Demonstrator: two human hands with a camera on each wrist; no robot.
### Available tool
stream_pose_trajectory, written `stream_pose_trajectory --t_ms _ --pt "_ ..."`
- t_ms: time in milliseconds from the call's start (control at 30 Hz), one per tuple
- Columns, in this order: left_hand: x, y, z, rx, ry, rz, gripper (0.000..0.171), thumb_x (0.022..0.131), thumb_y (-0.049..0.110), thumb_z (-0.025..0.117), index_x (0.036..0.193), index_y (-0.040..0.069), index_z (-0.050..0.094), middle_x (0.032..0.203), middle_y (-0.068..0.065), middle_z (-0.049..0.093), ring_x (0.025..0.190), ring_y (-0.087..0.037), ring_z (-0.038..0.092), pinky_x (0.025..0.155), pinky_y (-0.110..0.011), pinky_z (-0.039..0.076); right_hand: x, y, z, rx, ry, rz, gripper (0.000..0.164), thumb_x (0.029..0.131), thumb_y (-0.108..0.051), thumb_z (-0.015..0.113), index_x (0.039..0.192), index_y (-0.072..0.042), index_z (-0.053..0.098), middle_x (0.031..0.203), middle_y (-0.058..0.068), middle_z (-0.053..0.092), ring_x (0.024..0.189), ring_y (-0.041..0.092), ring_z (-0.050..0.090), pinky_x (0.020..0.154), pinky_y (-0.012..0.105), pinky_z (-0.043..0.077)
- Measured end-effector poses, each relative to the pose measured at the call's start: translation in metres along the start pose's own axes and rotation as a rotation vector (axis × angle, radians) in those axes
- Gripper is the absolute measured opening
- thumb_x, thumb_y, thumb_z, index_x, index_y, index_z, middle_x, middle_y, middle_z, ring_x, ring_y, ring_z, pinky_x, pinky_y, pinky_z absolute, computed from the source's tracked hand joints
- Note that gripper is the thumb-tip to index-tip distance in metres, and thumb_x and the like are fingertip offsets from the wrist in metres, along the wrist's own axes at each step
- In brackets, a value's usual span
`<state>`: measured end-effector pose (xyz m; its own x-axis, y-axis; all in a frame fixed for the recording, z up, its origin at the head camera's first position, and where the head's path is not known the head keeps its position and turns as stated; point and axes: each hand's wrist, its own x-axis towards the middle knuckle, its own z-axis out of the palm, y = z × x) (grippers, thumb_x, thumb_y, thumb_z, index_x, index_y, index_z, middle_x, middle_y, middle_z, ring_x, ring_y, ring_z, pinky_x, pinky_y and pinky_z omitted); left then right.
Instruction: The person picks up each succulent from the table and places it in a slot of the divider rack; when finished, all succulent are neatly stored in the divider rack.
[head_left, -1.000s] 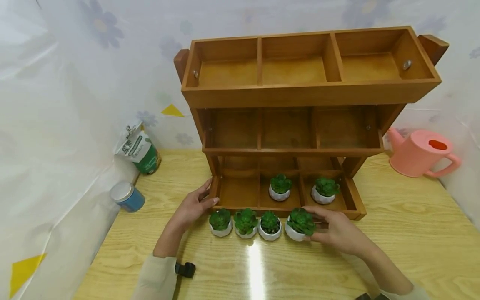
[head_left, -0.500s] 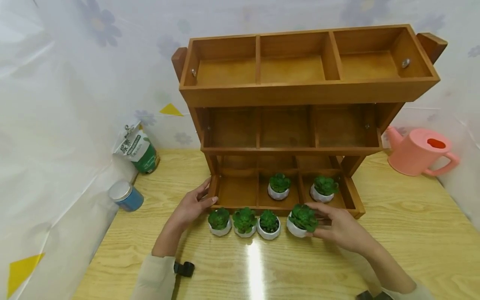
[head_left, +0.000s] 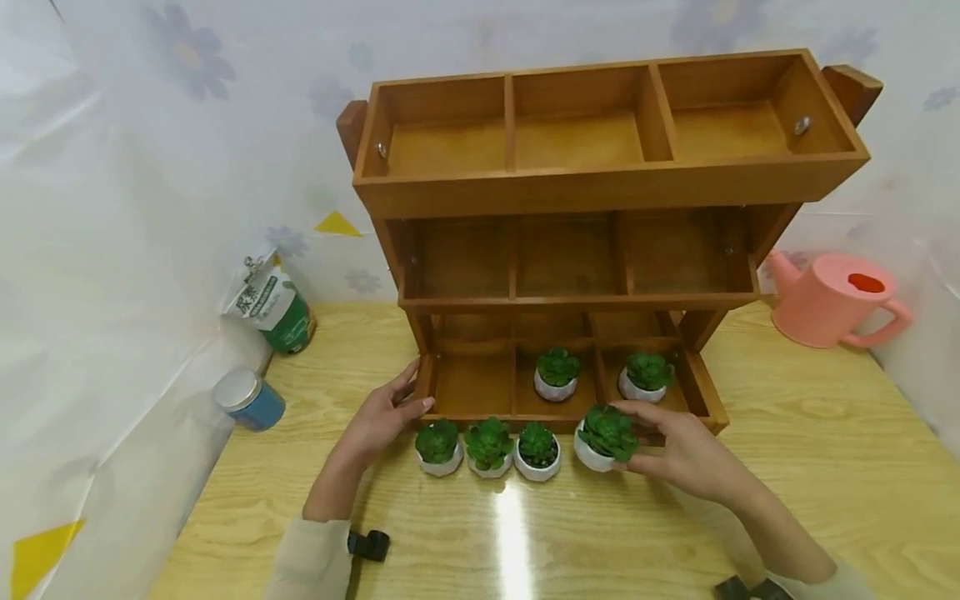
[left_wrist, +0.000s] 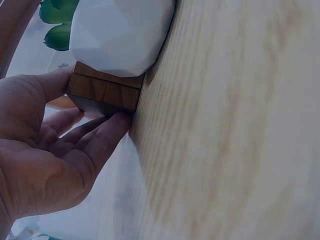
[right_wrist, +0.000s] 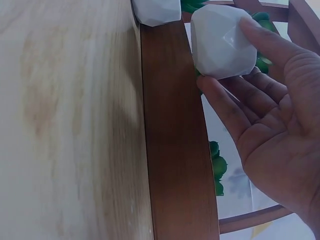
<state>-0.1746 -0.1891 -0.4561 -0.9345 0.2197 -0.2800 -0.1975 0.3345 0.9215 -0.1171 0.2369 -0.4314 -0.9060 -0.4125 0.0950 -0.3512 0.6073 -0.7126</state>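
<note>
My right hand (head_left: 682,454) grips a small potted succulent (head_left: 609,433) by its white faceted pot (right_wrist: 222,42), thumb on one side and fingers on the other. In the right wrist view that pot is raised off the table, in front of the shelf's bottom tier. With thumb and fingers, my left hand (head_left: 381,418) holds the front left corner of the wooden shelf (head_left: 555,192). Three more potted succulents (head_left: 489,446) stand in a row on the table before the shelf. Inside the bottom tier, one succulent (head_left: 557,373) sits in the middle compartment and another (head_left: 647,375) in the right one.
A pink watering can (head_left: 832,302) stands right of the shelf. To the left are a green and white pouch (head_left: 281,310) with a clip and a blue jar (head_left: 251,400) with a silver lid. A patterned plastic sheet (head_left: 150,250) covers the walls behind.
My right hand has lifted the potted succulent slightly off the table and towards the shelf, tilting it a little. The left hand keeps its place on the shelf corner.
</note>
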Motion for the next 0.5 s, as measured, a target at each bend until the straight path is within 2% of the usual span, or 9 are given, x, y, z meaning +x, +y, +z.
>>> stream_pose_trajectory --t_ms 300,500 --pt "0.002 0.0 0.001 0.005 0.014 0.015 0.071 0.101 0.029 0.064 0.16 0.038 0.025 0.163 -0.012 0.035 0.151 -0.032 0.036 0.112 -0.049 0.045 0.007 -0.009 -0.003 -0.034 0.004 0.006 0.062 0.083 -0.032 0.086 0.137 -0.012 0.062 0.119 0.004 0.074 0.101 0.011 0.073 0.081 0.024 0.059" --pt "0.001 0.0 0.0 0.034 0.026 0.018 0.073 0.102 0.028 0.064 0.162 0.033 0.024 0.164 -0.016 0.033 0.151 -0.035 0.033 0.114 -0.051 0.043 0.022 -0.02 -0.004 -0.05 -0.01 -0.002 0.062 0.083 -0.022 0.085 0.139 -0.014 0.06 0.119 0.002 0.074 0.104 0.017 0.074 0.081 0.024 0.058"
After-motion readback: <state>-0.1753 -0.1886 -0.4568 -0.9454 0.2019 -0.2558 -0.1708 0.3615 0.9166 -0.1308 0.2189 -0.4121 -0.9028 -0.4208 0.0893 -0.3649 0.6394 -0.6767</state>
